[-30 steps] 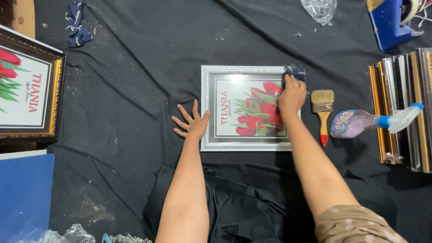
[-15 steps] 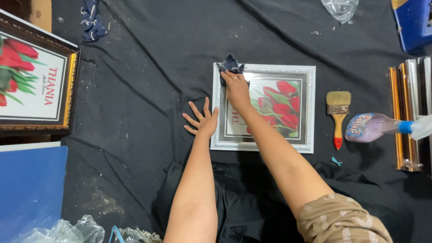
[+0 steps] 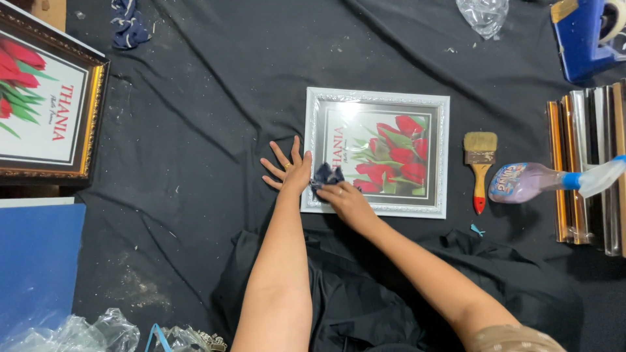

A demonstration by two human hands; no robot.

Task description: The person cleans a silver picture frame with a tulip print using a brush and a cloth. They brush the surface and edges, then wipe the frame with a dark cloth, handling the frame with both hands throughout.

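Our right fingers are bunching a dark cloth (image 3: 326,175) and pressing it on the frame (image 3: 378,151) at its lower left corner, the right hand (image 3: 349,201) closed around the cloth from below. Our left hand (image 3: 290,171) is lying flat on the black sheet (image 3: 195,117), fingers spread wide and holding nothing, its edge touching the frame's left side to steady it. We are judging this as the wiping step, with the glass being rubbed down. The next move is calling for even pressure and a firm brace, so the frame is not sliding. Against the picture half a second ago, the cloth is sitting at the lower left corner instead of the upper left. Right of the frame, a brush (image 3: 480,166) and a spray bottle (image 3: 535,181) are lying untouched.
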